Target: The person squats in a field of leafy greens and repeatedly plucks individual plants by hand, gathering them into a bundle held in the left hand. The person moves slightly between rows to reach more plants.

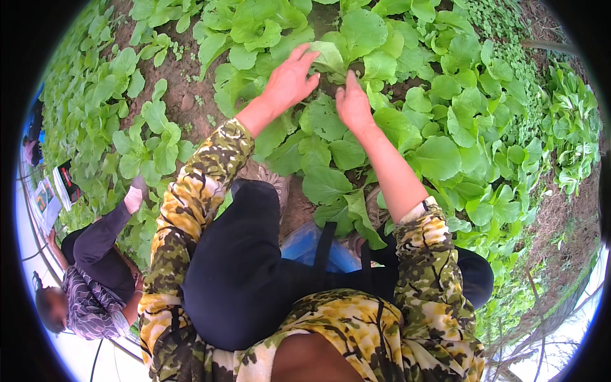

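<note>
A broad-leaved green vegetable plant (365,36) grows in front of me, among others of its kind. My left hand (292,76) is at its left side, fingers spread, the fingertips against the edge of a pale, turned-over leaf (328,57). Whether they press or only touch it is unclear. Low at the plant's base is my right hand (354,102), its index finger reaching in under the leaves. The foliage hides what those fingertips meet. Below both hands, leaves with small holes (327,117) spread over the soil.
Between my shoes lies blue plastic (310,246), partly under leaves. Brown soil (188,90) shows at the left. Another person (95,286) crouches at far left near a white box (64,186). Dense leafy plants (439,157) stand at right; a dry stick (549,46) lies beyond.
</note>
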The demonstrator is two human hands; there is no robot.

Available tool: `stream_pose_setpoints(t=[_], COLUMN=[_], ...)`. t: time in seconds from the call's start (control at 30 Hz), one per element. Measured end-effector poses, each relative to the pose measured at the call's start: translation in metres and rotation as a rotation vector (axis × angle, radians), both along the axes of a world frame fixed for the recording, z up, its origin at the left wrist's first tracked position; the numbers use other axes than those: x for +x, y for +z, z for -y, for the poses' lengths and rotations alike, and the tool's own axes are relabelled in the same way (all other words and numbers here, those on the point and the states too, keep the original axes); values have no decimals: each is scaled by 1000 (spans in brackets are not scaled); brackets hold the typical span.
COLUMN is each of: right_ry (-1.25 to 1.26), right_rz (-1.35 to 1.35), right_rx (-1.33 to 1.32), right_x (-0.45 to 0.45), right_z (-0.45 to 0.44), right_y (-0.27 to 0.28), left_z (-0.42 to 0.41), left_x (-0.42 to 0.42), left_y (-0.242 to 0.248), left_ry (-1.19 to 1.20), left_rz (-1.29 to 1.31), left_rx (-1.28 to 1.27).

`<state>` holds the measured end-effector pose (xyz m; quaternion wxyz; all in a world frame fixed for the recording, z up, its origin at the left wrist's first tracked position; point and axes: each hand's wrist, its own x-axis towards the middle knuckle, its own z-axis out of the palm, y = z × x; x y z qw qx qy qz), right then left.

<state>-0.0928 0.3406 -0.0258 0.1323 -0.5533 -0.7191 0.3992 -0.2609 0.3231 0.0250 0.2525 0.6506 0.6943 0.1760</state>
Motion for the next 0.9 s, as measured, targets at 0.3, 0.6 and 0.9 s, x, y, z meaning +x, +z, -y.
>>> stream_pose_setpoints(t=[0.3, 0.6, 0.9], right_ry=[-11, 702, 182], right_rz=[-66, 504, -4], right_rx=[-290, 504, -293], right_x=[4, -2, 4], right_z=[-7, -24, -16], right_y=[2, -70, -20], left_z=[10, 10, 71], left_x=[-8, 29, 9], left_y=[1, 32, 15], left_ry=[9, -188, -212], left_rz=[114, 503, -47], left_rx=[110, 182, -194])
